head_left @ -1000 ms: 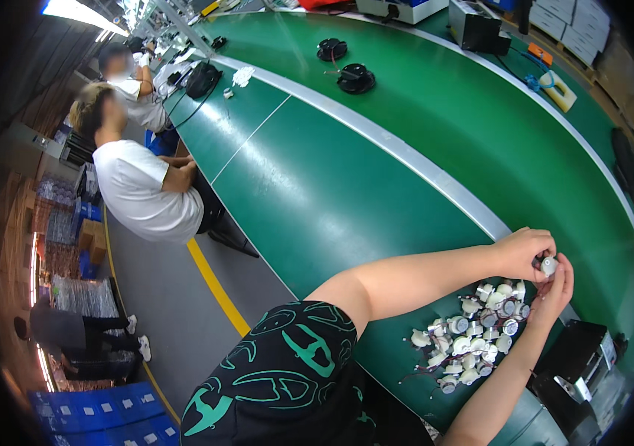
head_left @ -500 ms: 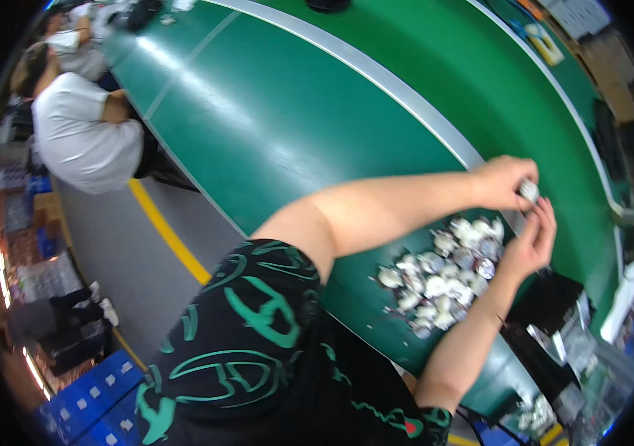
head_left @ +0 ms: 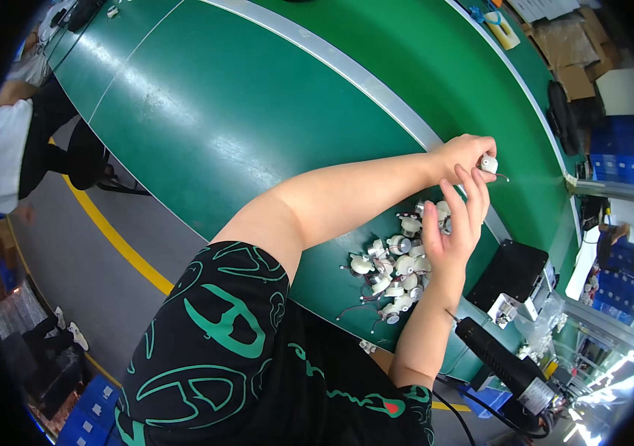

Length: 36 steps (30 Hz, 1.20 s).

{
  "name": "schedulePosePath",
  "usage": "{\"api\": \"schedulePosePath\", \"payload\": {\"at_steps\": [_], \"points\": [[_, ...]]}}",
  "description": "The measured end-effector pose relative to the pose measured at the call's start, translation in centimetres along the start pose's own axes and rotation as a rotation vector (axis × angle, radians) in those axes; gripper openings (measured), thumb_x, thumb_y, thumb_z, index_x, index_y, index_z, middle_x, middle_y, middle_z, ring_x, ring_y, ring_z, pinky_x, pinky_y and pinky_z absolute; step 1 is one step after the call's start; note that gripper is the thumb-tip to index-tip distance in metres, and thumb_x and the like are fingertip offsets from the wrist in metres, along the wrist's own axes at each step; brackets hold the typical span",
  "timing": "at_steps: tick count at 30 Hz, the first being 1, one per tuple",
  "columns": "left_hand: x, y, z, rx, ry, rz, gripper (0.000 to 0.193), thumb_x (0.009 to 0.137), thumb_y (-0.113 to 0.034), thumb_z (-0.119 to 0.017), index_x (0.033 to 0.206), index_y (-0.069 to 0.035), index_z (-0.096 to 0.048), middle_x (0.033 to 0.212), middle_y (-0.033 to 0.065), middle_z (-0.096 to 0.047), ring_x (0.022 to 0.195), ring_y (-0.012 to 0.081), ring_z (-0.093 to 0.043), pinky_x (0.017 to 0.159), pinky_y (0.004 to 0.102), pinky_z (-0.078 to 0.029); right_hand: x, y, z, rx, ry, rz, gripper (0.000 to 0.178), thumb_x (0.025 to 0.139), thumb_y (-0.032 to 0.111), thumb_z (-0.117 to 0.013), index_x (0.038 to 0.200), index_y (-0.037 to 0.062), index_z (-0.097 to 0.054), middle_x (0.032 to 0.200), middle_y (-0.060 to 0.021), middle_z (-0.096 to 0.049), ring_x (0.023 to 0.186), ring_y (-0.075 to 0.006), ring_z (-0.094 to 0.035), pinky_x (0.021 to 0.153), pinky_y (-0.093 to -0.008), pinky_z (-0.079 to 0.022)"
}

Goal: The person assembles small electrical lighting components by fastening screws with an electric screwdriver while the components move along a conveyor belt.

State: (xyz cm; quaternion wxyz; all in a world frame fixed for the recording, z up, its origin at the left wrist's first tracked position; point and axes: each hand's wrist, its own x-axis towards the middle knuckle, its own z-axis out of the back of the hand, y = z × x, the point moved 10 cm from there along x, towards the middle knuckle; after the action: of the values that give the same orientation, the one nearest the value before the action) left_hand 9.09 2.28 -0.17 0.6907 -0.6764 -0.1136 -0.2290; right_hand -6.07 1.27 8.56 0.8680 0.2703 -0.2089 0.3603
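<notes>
My left hand (head_left: 465, 157) is closed around a small white motor with thin wires (head_left: 488, 163), held out past the table's metal edge strip. Just below it, my right hand (head_left: 456, 230) is open with its fingers apart, and nothing shows in it. Under and beside my right wrist lies a loose pile of similar white motors (head_left: 404, 264) with silvery round bodies and thin dark and red wires. My right hand and forearm hide part of that pile.
A black power screwdriver (head_left: 499, 364) stands to the right of my forearm, near a black box (head_left: 510, 273). The green table (head_left: 257, 111) borders a green belt (head_left: 391, 52) along a metal strip (head_left: 346, 63). Another person (head_left: 8, 152) sits at the far left.
My right hand has drawn back from the motor in my left hand and its fingers have spread. The left hand still grips the motor. The whole view has shifted.
</notes>
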Motion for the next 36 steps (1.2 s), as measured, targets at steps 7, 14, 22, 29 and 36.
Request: {"api": "schedulePosePath", "payload": {"at_steps": [7,14,22,29,36], "points": [[0.8,-0.3,-0.6,-0.025,-0.042,-0.044,0.037,0.075,-0.023,-0.085,0.096,-0.003,-0.062,0.083,0.0131,-0.07,0.074,0.0256,-0.07,0.065,0.0369,-0.056,-1.0,-1.0,0.7,-0.024,-0.023,-0.045,0.055,0.073,0.01,-0.078,0.126,0.0054,-0.063,0.14,-0.0199,-0.054,0.134,-0.0427,-0.046,0.111,-0.0517,-0.035],[0.7,0.6,-0.1,-0.039,-0.006,0.059,0.035,0.075,-0.016,-0.085,0.098,-0.003,-0.062,0.085,0.0089,-0.07,0.073,0.0163,-0.066,0.068,0.0315,-0.055,-4.9,-7.4,2.8,-0.142,-0.056,-0.35,0.063,0.078,0.01,-0.077,0.137,0.0069,-0.056,0.153,-0.0236,-0.033,0.14,-0.0431,-0.033,0.115,-0.0523,-0.028],[0.4,0.6,-0.2,-0.029,-0.011,0.091,0.036,0.073,-0.013,-0.086,0.098,-0.003,-0.062,0.088,0.0092,-0.07,0.076,0.0176,-0.065,0.07,0.0321,-0.054,-12.6,-8.0,5.6,-0.148,0.047,-0.683,0.068,0.088,0.015,-0.069,0.149,0.0056,-0.041,0.161,-0.0251,-0.019,0.146,-0.0408,-0.028,0.117,-0.0471,-0.027],[-0.3,0.2,-0.2,-0.016,-0.051,0.017,0.035,0.075,-0.016,-0.085,0.098,-0.003,-0.061,0.085,0.011,-0.068,0.072,0.0198,-0.065,0.068,0.0338,-0.054,-20.1,0.4,9.4,-0.103,-0.19,-0.633,0.034,0.091,0.0,-0.06,0.124,-0.0088,-0.059,0.136,-0.0254,-0.055,0.13,-0.0371,-0.052,0.108,-0.0424,-0.042],[0.2,0.1,-0.7,0.007,0.007,0.089,0.035,0.075,-0.018,-0.085,0.097,-0.002,-0.063,0.081,0.0098,-0.069,0.07,0.0166,-0.065,0.064,0.0315,-0.052,-5.9,13.1,9.0,0.526,-0.045,0.002,0.007,0.085,0.001,-0.065,0.088,-0.0039,-0.062,0.084,-0.0205,-0.069,0.068,-0.0309,-0.07,0.064,-0.0391,-0.062]]}}
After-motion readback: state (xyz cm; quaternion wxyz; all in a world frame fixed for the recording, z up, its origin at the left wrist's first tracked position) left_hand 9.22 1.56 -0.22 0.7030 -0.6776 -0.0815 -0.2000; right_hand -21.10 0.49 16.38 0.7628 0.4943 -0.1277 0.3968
